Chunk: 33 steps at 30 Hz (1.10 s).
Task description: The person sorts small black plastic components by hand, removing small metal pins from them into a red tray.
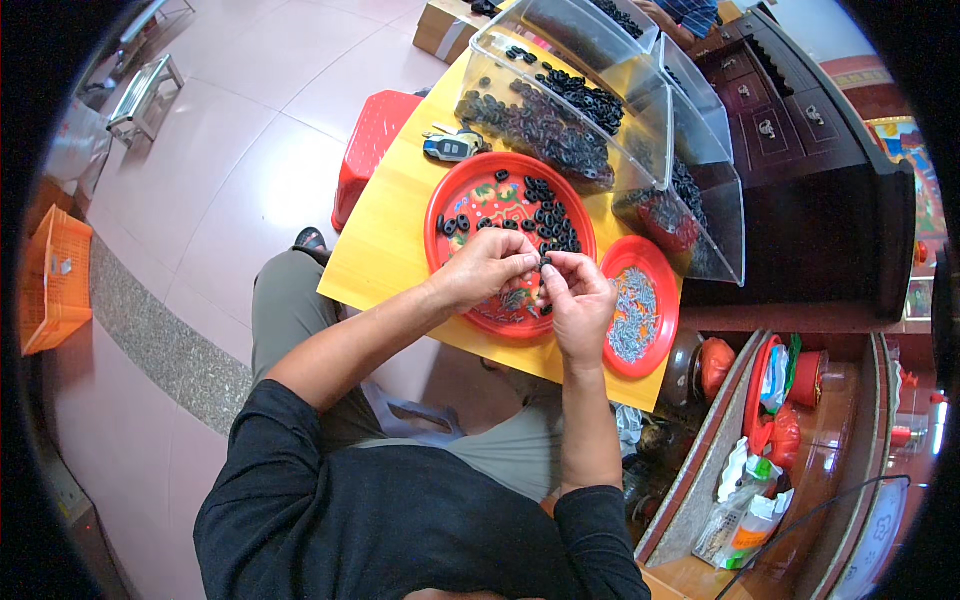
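Observation:
My left hand [487, 268] and my right hand [580, 305] meet over the near side of a round red tray [433, 222]. Both are closed in a pinch around a small black ring-like piece [545, 263], mostly covered by my fingertips. Loose black oval pieces with holes [552, 217] crowd the right side of the tray, and a few lie at its left. Some small metal pins or screws [514, 300] rest in the tray below my left hand. To the right of my right hand, a smaller red dish [668, 297] holds many silver screw-like pieces [632, 318].
Clear plastic bins [640, 160] holding black pieces stand along the yellow table's [375, 240] far side. A key fob [450, 147] lies left of them. A red stool [375, 140] stands beyond the left edge; a dark wooden cabinet [780, 200] is at the right. Another person's arm [665, 18] shows at the top.

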### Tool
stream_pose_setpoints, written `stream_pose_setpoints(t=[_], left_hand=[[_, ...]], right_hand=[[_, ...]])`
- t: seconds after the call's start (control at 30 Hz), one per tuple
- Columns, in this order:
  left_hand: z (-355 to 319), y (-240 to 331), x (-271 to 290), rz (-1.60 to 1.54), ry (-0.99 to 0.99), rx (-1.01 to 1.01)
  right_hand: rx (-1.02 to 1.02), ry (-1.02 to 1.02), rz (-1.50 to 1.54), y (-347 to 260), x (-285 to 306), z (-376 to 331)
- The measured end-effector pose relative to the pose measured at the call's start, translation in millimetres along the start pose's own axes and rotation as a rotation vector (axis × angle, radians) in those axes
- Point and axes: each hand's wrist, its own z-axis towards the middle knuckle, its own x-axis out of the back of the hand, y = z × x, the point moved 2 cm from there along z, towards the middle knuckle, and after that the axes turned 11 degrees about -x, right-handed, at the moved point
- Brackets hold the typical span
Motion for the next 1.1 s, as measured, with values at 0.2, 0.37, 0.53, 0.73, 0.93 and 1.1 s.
stream_pose_setpoints(t=[0.2, 0.37, 0.53, 0.73, 0.93, 1.1], left_hand=[[-2, 4, -2, -0.084, 0.03, 0.0], [-3, 5, -1, -0.123, 0.037, 0.008], [-3, 11, -4, 0.008, 0.038, -0.077], [-6, 10, -6, 0.264, 0.11, -0.215], [-12, 4, -3, 0.264, 0.082, -0.195], [-10, 12, 0, 0.305, -0.028, -0.136]], right_hand=[[0.027, 0.043, 0.022, -4, -7, -5], [0.062, 0.067, 0.065, -2, -5, -4], [0.064, 0.074, 0.058, -3, -7, -6], [0.139, 0.085, -0.023, 2, -9, -8], [0.076, 0.063, 0.146, 12, -15, -14], [0.083, 0.026, 0.17, 17, -5, -14]])
